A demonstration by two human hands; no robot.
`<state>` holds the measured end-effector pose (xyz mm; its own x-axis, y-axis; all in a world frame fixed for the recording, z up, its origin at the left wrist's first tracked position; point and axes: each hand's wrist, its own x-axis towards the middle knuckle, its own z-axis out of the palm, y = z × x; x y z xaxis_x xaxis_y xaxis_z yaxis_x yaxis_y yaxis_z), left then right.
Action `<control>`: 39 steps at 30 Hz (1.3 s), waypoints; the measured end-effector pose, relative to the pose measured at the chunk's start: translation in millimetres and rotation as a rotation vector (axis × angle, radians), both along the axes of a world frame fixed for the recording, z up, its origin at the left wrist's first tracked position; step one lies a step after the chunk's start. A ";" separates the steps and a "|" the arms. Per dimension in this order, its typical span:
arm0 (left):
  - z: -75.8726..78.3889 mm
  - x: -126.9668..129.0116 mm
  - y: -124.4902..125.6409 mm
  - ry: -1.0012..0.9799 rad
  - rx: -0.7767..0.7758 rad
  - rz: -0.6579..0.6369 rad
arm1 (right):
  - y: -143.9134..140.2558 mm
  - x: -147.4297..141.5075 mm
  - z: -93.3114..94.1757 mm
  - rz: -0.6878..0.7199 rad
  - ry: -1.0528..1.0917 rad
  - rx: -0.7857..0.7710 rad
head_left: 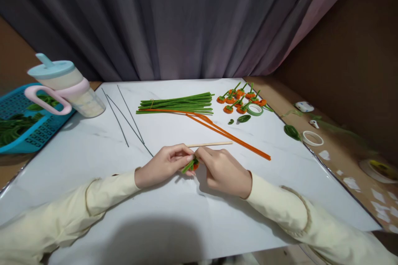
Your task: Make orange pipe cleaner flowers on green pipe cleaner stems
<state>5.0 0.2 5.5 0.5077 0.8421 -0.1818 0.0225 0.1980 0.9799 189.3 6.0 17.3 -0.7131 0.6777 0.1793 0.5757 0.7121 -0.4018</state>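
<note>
Near the front middle of the white table, my left hand [168,165] and my right hand [222,169] meet around a small orange and green pipe-cleaner flower [195,165]. Left fingers pinch it from one side, with a green stem pointing down-left. Right fingertips are closed on its top; what exactly they grip is hidden. Just behind the fingers lies a thin wooden stick [214,144]. Beyond it rest several orange pipe cleaners [239,138] and a bundle of green pipe cleaners [180,101]. Similar orange flowers [230,100] with green stems are grouped at the back right.
Dark thin wires [120,122] lie on the left. A lidded tumbler [82,95] stands beside a blue basket [40,132] of green pieces. Green tape [255,109] and dark green leaves [244,119] lie right. A white ring [312,138] and paper scraps [351,183] lie past the table edge.
</note>
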 end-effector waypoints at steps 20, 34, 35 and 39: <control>6.0 1.6 4.8 0.191 0.014 0.154 | 7.6 2.9 -8.7 0.173 0.131 0.378; 19.4 4.3 4.4 0.397 0.237 0.207 | 9.3 2.6 -7.6 0.087 0.202 0.069; 20.2 4.1 4.1 0.404 0.245 0.204 | 10.3 3.2 -7.5 0.087 0.244 0.029; 17.1 2.9 1.9 0.374 0.307 0.175 | 12.0 4.2 -3.0 0.043 0.383 -0.060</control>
<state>7.9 2.1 22.6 0.3017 0.9518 -0.0549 0.3745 -0.0653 0.9249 193.5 18.0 14.3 -0.6301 0.6660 0.3992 0.3460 0.7011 -0.6235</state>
